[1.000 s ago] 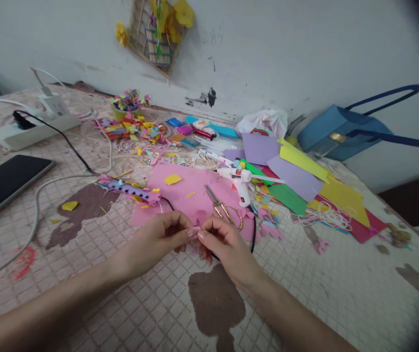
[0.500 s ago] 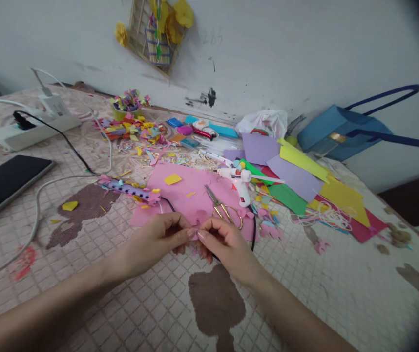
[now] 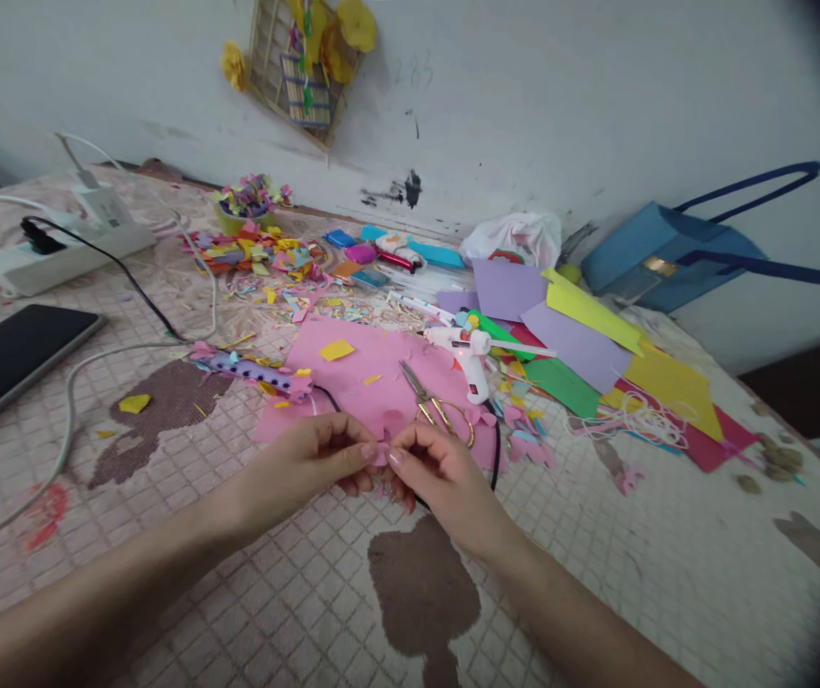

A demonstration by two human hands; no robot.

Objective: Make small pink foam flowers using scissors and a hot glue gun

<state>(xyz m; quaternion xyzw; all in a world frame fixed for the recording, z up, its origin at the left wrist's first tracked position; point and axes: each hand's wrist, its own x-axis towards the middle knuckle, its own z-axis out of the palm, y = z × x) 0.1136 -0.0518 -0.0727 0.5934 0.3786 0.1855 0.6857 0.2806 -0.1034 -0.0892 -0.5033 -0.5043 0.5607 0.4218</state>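
Observation:
My left hand and my right hand meet low in the middle, thumbs and forefingers pinched on one small pink paper piece. Fingers cover most of it, so its shape is hard to make out. Just beyond them lies a pink sheet, with gold-handled scissors resting on it. A white glue gun stands at that sheet's right side, its small light glowing. Left of the sheet is a purple stick-like piece with dark dots and pink paper bits along it.
At the left are a phone, a white power strip and loose cables. Paper scraps pile up near a small green pot. Coloured sheets, white string and a blue bag occupy the right.
Both hands stay pinched on the pink piece, with only a slight shift of the fingers. The whole view has moved very little.

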